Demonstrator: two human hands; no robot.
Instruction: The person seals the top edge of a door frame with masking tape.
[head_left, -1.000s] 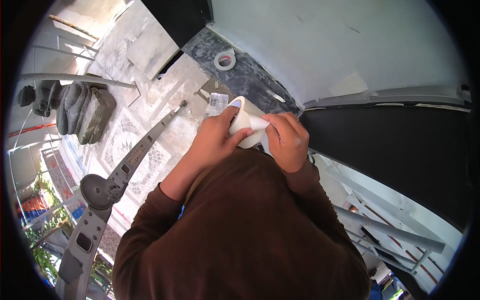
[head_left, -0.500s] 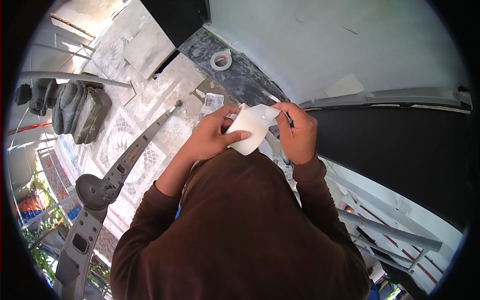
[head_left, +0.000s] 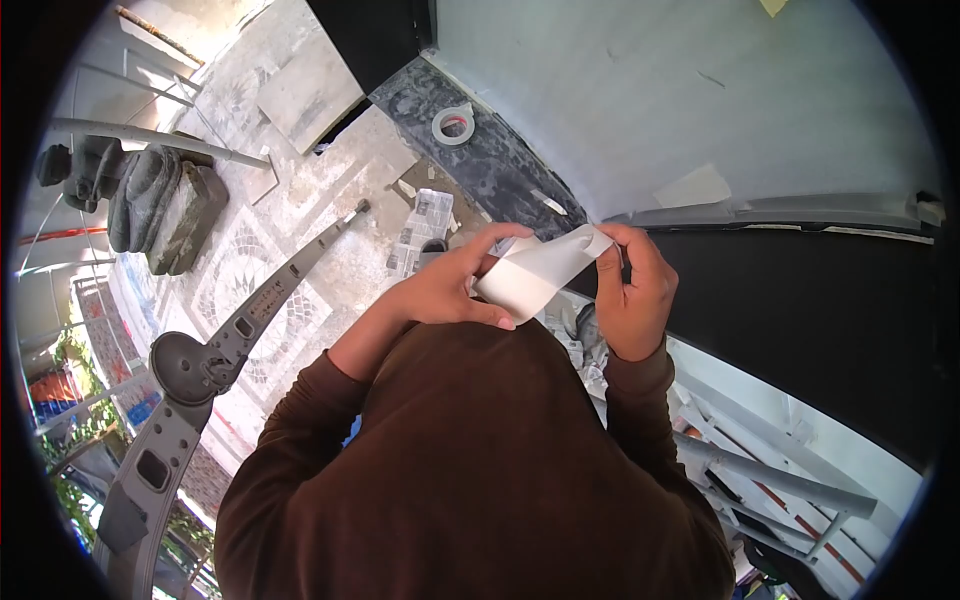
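A white, paper-like sheet (head_left: pixel 528 285) is stretched between my two hands in front of my chest, its far end thinner and slightly see-through. My left hand (head_left: pixel 450 287) grips the near part, thumb lying along its lower edge and fingers behind it. The fingers of my right hand (head_left: pixel 638 295) pinch the far corner. Whether the sheet comes off a roll is hidden by the left hand. On the dark stone ledge (head_left: pixel 410 92) ahead lies a roll of tape (head_left: pixel 453 140).
A grey hinged metal ladder (head_left: pixel 262 308) stands to the left, near stacked stones (head_left: pixel 190 215). Newspaper (head_left: pixel 432 215) lies on the floor ahead. A pale wall panel (head_left: pixel 640 100) rises at the front right, above a black panel (head_left: pixel 800 310). White metal rails (head_left: pixel 780 475) run at lower right.
My right hand has moved right and slightly down, away from the left, drawing the sheet out longer. My left hand has shifted slightly right and down, and the sheet has tilted.
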